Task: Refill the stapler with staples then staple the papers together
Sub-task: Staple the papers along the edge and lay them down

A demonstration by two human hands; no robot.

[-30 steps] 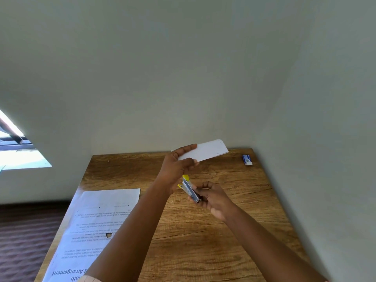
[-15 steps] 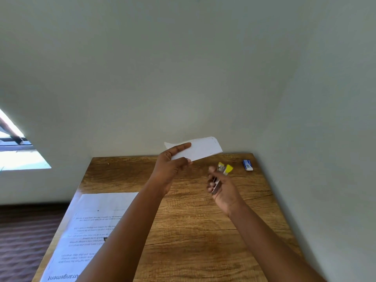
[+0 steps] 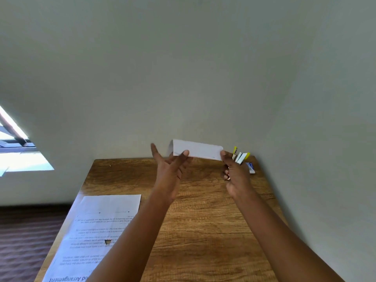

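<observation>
The landmark is the brown wood-grain table (image 3: pixel 203 231) set into a corner of pale walls. Far left of the table, a bright slanted window opening (image 3: pixel 18 153) cuts into the wall, with dark ribbed flooring (image 3: pixel 26 241) below it. On the table's left part lies a white printed sheet of paper (image 3: pixel 95 235), text upside down to the camera, its near-left portion reaching past the table's left edge.

Above the table's far middle, the left hand (image 3: pixel 168 169) is raised palm-up, fingers spread and mostly straight; its thumb presses on the left end of a folded white slip of paper (image 3: pixel 197 149), which rests across the fingers and is held off the table, roughly level, in front of the back wall. The right hand (image 3: pixel 234 176) meets the slip's right end: thumb and forefinger pinch that end, while the other fingers curl around a small stapler with yellow tips and a pale metal body (image 3: pixel 241 156). The stapler points up and away above the table's far right corner, its arms splayed apart; whether staples sit inside cannot be told. Just right of it, on the table's far right corner against the wall, lies a small blue-and-white box (image 3: pixel 250 167), too small to read.
</observation>
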